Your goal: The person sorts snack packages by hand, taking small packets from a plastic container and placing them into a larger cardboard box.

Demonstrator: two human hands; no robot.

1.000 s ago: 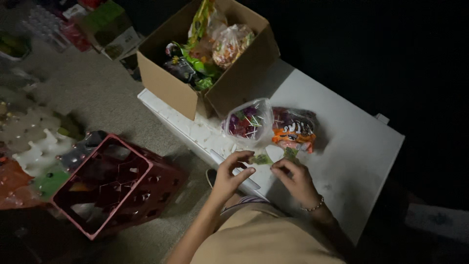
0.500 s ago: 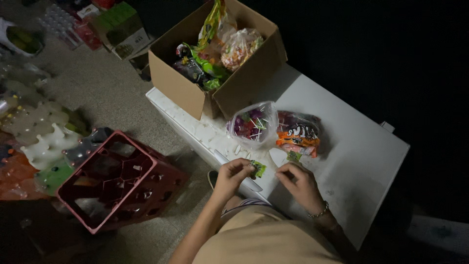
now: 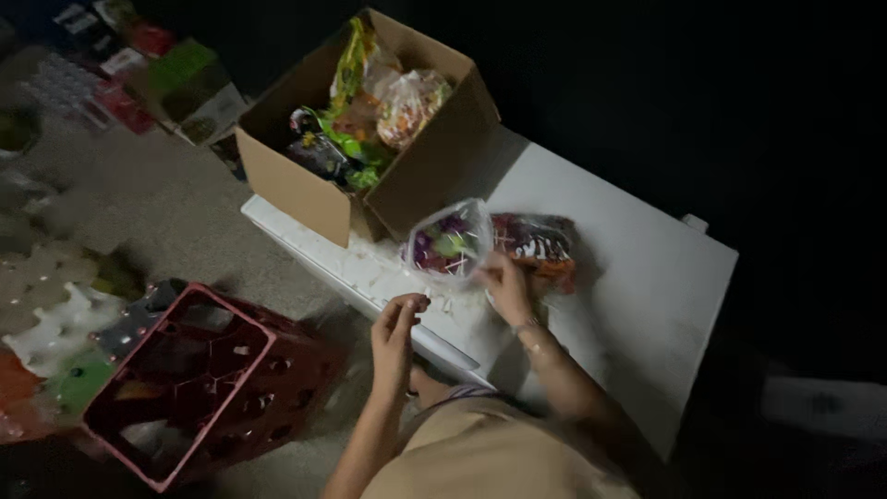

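- Right hand (image 3: 506, 285): I see its fingers gripping the clear bag of lollipops (image 3: 447, 242), mid-table (image 3: 647, 277), beside the cardboard box (image 3: 370, 157).
- Left hand (image 3: 395, 331): fingertips pinched; contents unclear.
- Risk: I judge the slack bag could spill sweets.

The bag (image 3: 448, 242) at centre frame is clear, glossy plastic. The box (image 3: 434, 176) above it is matt brown cardboard. The tabletop (image 3: 647, 277) looks smooth and white; the crate (image 3: 199, 388), lower left, is red plastic.
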